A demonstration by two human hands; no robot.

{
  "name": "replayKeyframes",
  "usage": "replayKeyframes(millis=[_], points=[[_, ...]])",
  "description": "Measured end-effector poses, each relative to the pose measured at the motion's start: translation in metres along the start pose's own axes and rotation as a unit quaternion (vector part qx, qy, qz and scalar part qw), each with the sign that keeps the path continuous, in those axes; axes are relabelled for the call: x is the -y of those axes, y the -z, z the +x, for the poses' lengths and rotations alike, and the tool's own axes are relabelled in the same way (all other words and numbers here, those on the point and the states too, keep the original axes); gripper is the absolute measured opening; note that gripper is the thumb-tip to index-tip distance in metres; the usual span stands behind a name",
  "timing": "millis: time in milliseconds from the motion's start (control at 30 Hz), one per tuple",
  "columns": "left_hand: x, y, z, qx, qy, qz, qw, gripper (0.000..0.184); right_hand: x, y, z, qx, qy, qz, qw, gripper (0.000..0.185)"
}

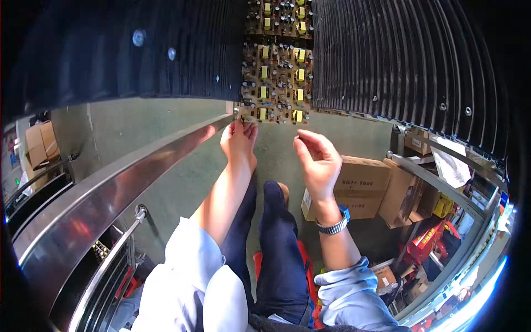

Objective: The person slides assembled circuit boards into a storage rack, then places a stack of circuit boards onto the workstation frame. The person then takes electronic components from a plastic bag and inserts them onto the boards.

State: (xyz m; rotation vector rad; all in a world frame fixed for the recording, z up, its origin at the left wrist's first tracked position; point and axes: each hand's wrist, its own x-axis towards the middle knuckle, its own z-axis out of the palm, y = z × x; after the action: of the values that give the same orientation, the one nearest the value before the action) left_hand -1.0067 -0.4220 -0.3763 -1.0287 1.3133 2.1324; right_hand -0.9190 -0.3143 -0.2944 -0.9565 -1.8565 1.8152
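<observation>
A circuit board panel (281,83) with yellow blocks and small parts lies between two dark ribbed racks at the top middle. My left hand (239,141) is at its lower left corner, with fingertips pressed together against the board's edge. My right hand (319,160) hovers below the lower right corner, apart from the board. Its thumb and index finger are curled close, with a small gap between the tips and nothing seen in them. Another board (279,17) of the same kind sits beyond the first.
Ribbed black racks (404,61) flank the boards. A metal rail (127,182) runs diagonally at the left. Cardboard boxes (362,180) stand on the floor at the right, beside a metal-framed shelf (442,191) with red bags. Part of a red seat shows beneath my legs.
</observation>
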Motion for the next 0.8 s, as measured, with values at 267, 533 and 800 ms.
replayKeyframes(millis=[267, 533, 800], points=[[-0.0026, -0.0038, -0.0035, -0.017, 0.003, 0.018, 1.000, 0.015, -0.0116, 0.0061, -0.0108, 0.016, -0.069, 0.053, 0.996, 0.015], [-0.0023, -0.0039, -0.0036, -0.022, 0.004, 0.021, 1.000, 0.015, -0.0113, 0.0043, -0.0099, 0.009, -0.082, 0.090, 0.992, 0.014], [-0.0018, -0.0037, -0.0045, -0.021, 0.003, 0.017, 1.000, 0.015, -0.0096, 0.0051, -0.0104, 0.015, -0.086, 0.075, 0.993, 0.015]])
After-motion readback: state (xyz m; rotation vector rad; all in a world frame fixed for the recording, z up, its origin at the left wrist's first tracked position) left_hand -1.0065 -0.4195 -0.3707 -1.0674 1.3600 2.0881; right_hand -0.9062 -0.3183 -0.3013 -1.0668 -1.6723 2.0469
